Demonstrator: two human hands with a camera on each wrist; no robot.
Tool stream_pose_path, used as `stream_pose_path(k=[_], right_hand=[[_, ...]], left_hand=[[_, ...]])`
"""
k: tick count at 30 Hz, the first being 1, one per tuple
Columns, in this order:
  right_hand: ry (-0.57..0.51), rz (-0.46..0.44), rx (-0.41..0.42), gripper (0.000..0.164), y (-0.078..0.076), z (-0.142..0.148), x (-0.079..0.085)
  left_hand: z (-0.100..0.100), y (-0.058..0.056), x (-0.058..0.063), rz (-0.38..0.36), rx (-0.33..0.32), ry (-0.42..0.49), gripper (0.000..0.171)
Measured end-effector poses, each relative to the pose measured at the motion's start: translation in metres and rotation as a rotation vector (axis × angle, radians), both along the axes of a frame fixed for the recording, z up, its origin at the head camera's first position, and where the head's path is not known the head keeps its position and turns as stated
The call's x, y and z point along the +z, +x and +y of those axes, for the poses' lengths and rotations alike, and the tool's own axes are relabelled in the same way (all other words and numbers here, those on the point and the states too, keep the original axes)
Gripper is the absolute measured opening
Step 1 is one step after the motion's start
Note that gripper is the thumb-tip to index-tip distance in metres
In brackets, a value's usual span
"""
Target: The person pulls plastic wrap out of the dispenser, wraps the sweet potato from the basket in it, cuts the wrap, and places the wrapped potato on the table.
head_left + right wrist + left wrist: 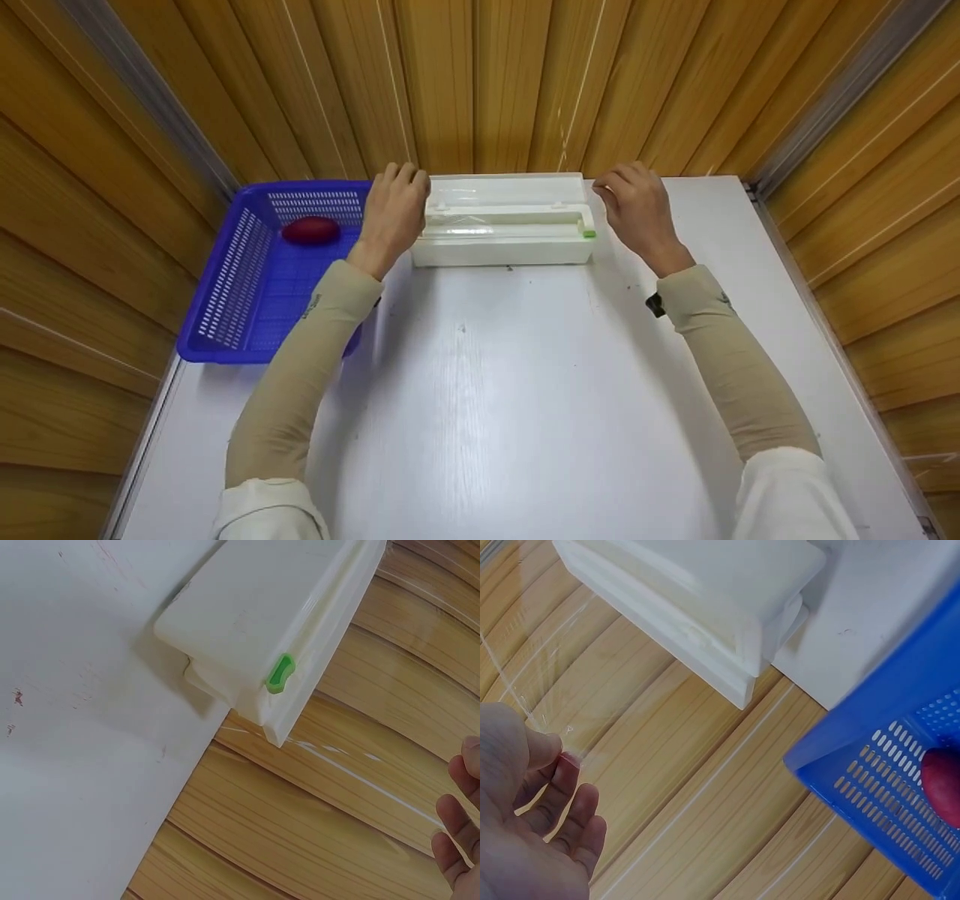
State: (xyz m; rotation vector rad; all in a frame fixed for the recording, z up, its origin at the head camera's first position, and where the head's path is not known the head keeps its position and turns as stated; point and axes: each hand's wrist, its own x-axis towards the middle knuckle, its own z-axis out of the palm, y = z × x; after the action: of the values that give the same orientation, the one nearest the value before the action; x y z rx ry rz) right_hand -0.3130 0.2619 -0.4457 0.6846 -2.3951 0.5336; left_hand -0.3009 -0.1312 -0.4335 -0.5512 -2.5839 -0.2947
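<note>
The left hand [396, 211] pinches clear film [461, 225] in its fingers, beside the white box [502, 253]. The right hand [637, 210] has bent fingers; one cannot tell whether they hold anything.

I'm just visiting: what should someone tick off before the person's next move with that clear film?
1. Lid of the white box raised: ok.
2. Left hand pinching the clear film: ok.
3. Right hand gripping film too: cannot tell; its fingertips show no clear film edge.
4. Green piece at the box's right end: ok.
5. Red object out of the way, inside the blue basket: ok.
</note>
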Motion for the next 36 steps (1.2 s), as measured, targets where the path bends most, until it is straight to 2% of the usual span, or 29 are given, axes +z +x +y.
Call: stream_pose_path(k=[12, 27, 36], right_hand=[[-0.018, 0.016, -0.013, 0.015, -0.004, 0.001, 0.002], [-0.026, 0.03, -0.012, 0.011, -0.003, 0.002, 0.015], [-0.021, 0.022, -0.017, 0.017, -0.003, 0.001, 0.016]], left_hand=[[0.001, 0.001, 0.008, -0.002, 0.004, 0.004, 0.01], [0.002, -0.001, 0.017, 0.013, 0.006, 0.001, 0.015], [0.001, 0.001, 0.022, -0.015, 0.015, -0.01, 0.016]])
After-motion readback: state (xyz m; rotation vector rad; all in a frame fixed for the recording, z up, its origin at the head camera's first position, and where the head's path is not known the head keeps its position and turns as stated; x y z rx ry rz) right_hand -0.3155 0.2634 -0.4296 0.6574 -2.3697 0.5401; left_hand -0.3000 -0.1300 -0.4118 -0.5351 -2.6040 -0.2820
